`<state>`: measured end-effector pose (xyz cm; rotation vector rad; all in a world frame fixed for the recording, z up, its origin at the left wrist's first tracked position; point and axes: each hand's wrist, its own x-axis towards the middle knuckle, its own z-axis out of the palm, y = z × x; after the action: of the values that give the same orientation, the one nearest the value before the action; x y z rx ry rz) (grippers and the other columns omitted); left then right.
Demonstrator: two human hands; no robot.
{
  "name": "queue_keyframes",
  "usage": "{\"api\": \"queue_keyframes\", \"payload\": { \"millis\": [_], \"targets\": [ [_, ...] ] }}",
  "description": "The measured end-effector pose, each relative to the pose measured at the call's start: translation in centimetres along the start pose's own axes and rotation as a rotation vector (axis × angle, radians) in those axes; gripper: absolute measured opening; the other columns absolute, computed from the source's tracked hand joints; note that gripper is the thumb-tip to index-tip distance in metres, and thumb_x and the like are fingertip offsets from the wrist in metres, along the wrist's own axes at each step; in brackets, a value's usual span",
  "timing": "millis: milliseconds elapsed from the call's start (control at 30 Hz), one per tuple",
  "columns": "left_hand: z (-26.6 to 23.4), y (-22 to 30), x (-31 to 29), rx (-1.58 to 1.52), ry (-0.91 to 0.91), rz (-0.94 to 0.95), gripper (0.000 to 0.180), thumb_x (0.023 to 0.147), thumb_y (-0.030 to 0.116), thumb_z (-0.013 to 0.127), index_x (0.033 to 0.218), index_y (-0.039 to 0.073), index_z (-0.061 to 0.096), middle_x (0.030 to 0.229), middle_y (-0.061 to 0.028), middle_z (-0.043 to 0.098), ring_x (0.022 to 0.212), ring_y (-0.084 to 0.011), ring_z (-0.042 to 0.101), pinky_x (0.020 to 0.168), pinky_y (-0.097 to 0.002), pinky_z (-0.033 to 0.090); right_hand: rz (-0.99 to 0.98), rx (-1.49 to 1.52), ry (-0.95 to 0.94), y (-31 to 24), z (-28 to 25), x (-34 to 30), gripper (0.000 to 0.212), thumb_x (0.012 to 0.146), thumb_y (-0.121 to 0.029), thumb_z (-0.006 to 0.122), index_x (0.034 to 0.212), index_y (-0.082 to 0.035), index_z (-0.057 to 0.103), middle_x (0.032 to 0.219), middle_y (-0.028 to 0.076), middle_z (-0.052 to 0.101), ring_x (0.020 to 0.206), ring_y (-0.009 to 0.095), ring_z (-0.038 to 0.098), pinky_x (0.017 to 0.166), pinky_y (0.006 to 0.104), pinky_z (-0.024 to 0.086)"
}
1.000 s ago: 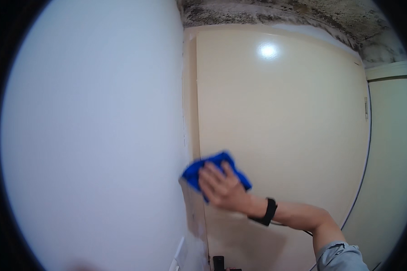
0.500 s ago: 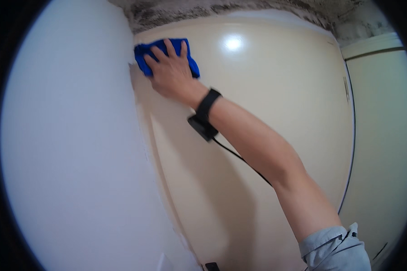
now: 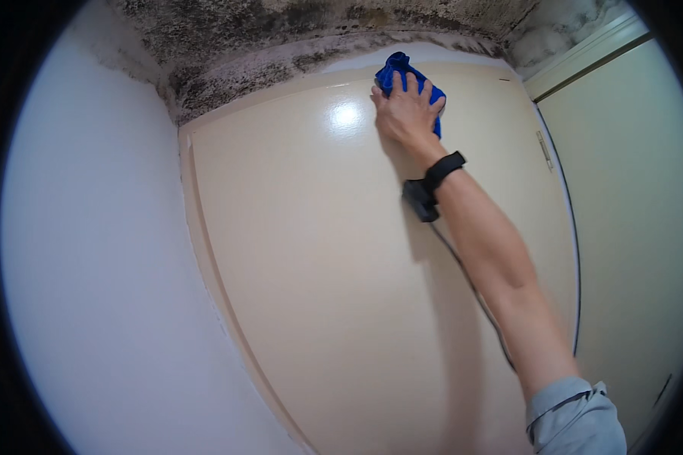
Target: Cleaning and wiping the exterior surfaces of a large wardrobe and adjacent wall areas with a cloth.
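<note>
Near the top of a cream door point(image 3: 303, 235), my right hand point(image 3: 408, 120) presses a blue cloth point(image 3: 394, 65) flat against the surface. The fingers are spread over the cloth, which bunches above them and hangs out past their right side. A black strap point(image 3: 445, 170) with a small dark box point(image 3: 420, 200) is around my right wrist, and a thin black cable point(image 3: 467, 269) runs down from the box beside the forearm. My left hand is out of the picture.
Dark mould-like stains cover the ceiling point(image 3: 235, 34) and the strip above the door. A white wall point(image 3: 91, 250) borders the left side. At the right stands another pale door or panel point(image 3: 630, 197), past a metal hinge point(image 3: 545, 149).
My right hand has slid the blue cloth from the door's upper left corner rightward along its top. The view has also shifted, showing more of the stained ceiling.
</note>
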<state>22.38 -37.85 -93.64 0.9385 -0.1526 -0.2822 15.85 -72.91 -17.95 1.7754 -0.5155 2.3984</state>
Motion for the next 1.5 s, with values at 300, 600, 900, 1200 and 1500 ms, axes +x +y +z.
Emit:
{"api": "queue_keyframes", "payload": {
  "millis": [300, 600, 900, 1200, 1500],
  "targets": [
    [-1.5, 2.3, -0.7, -0.017, -0.047, -0.076, 0.029, 0.099, 0.018, 0.063, 0.125, 0.009, 0.052, 0.11, -0.0136, 0.069, 0.101, -0.0303, 0.067, 0.084, -0.047, 0.047, -0.503, 0.348, -0.101, -19.2, 4.2, -4.1, 0.067, 0.097, -0.052, 0.051, 0.142, -0.002, 0.055, 0.153, 0.021, 0.042, 0.148, 0.048, 0.023, 0.118, 0.068, 0.012],
    [1.3, 0.9, 2.4, 0.018, -0.178, -0.139, 0.029, 0.099, 0.02, 0.064, 0.124, 0.008, 0.054, 0.113, -0.0144, 0.068, 0.104, -0.0316, 0.066, 0.089, -0.0486, 0.046, -0.579, 0.321, -0.134, -2.4, 1.4, 0.2, 0.051, 0.102, -0.048, 0.044, 0.139, -0.018, 0.061, 0.153, 0.011, 0.045, 0.149, 0.038, 0.029, 0.121, 0.0646, 0.009],
    [4.6, -3.4, 4.6, 0.014, -0.205, -0.167, 0.028, 0.099, 0.022, 0.064, 0.122, 0.008, 0.055, 0.115, -0.0152, 0.068, 0.107, -0.033, 0.065, 0.093, -0.0502, 0.044, -0.02, 0.015, -0.103, 21.4, -1.3, 6.6, 0.062, 0.104, -0.054, 0.035, 0.154, -0.018, 0.044, 0.162, 0.011, 0.036, 0.152, 0.034, 0.025, 0.122, 0.0599, 0.013],
    [5.5, -9.6, 3.8, -0.058, -0.133, -0.173, 0.029, 0.099, 0.024, 0.065, 0.12, 0.007, 0.057, 0.117, -0.0159, 0.068, 0.11, -0.0343, 0.064, 0.097, -0.0518, 0.043, 0.242, 0.006, -0.11, 37.6, -2.0, 12.3, 0.058, 0.104, -0.046, 0.035, 0.152, -0.015, 0.044, 0.162, 0.012, 0.036, 0.147, 0.038, 0.033, 0.118, 0.059, 0.027],
    [5.9, -11.8, 1.7, -0.087, -0.062, -0.186, 0.029, 0.098, 0.026, 0.066, 0.119, 0.006, 0.058, 0.12, -0.0167, 0.068, 0.114, -0.0357, 0.063, 0.102, -0.0534, 0.042, -0.307, 0.091, -0.06, 29.2, -0.1, 4.9, 0.054, 0.102, -0.046, 0.046, 0.145, -0.014, 0.054, 0.153, 0.016, 0.047, 0.146, 0.037, 0.035, 0.119, 0.0561, 0.026]
  ]
}}
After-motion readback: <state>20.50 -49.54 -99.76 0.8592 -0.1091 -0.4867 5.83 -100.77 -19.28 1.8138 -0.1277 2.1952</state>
